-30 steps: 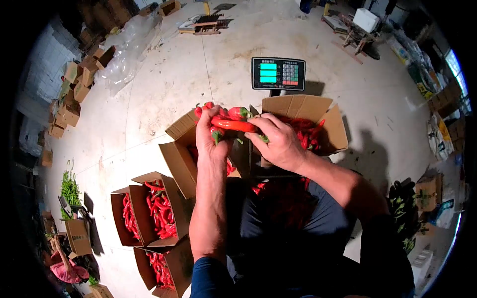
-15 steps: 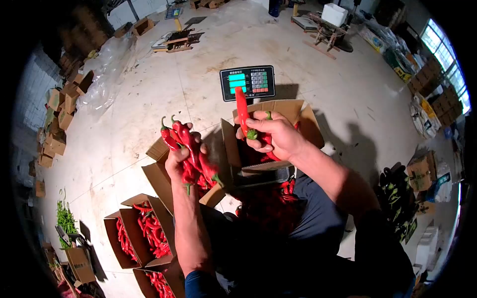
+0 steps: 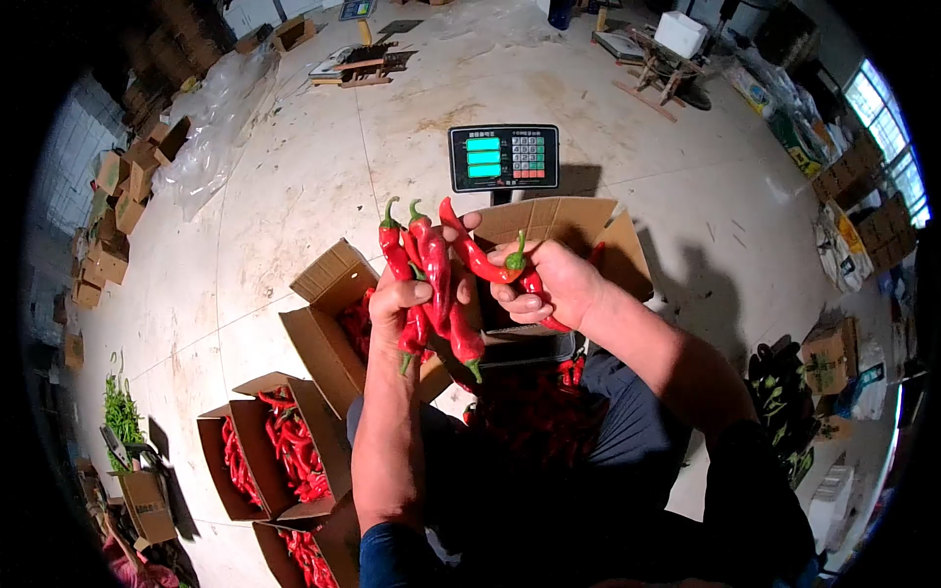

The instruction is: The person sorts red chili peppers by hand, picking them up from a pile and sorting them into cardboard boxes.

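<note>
My left hand (image 3: 400,306) is closed around a bunch of several red chili peppers (image 3: 434,257) with green stems, held up in front of me. Close beside it, my right hand (image 3: 551,282) grips more red peppers; one long pepper (image 3: 470,245) slants from its fingers toward the left hand's bunch. Behind and below the right hand stands an open cardboard box (image 3: 627,257) with red peppers partly visible inside. More red peppers (image 3: 534,412) lie in shadow between my legs.
A scale display (image 3: 504,157) with lit screens rises behind the box. Another open box (image 3: 338,274) of peppers stands left of it, and filled pepper boxes (image 3: 265,446) sit lower left. Green peppers (image 3: 123,416) are at far left, dark vegetables (image 3: 781,402) at right.
My hands have come together: the left moved right with its bunch, and the long pepper in the right hand tilted from upright to slanting toward that bunch. The view shifted slightly.
</note>
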Available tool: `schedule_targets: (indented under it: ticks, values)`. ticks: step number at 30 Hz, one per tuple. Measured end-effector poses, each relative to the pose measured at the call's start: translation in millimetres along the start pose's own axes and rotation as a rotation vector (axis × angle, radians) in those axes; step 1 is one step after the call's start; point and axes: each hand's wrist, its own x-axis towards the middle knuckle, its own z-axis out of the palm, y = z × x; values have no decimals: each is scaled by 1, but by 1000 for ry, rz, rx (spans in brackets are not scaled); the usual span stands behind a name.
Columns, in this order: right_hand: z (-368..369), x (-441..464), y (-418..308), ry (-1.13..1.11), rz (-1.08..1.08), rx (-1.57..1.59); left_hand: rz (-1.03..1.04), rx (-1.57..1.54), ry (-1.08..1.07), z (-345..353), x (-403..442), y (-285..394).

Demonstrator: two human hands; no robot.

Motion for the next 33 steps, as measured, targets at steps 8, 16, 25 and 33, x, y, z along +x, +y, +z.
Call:
schedule_targets:
  ticks: [8, 16, 25, 33]
  values:
    - [14, -3, -11, 105, -380, -153, 81, 239, 190, 3, -1, 3]
    - [6, 5, -7, 235, -517, -416, 34, 200, 193, 1, -1, 2]
    - [-4, -25, -32, 374, -577, -884, 158, 112, 265, -35, -7, 11]
    - [-1, -27, -24, 640, -479, -1505, 187, 331, 423, -3, 2, -1]
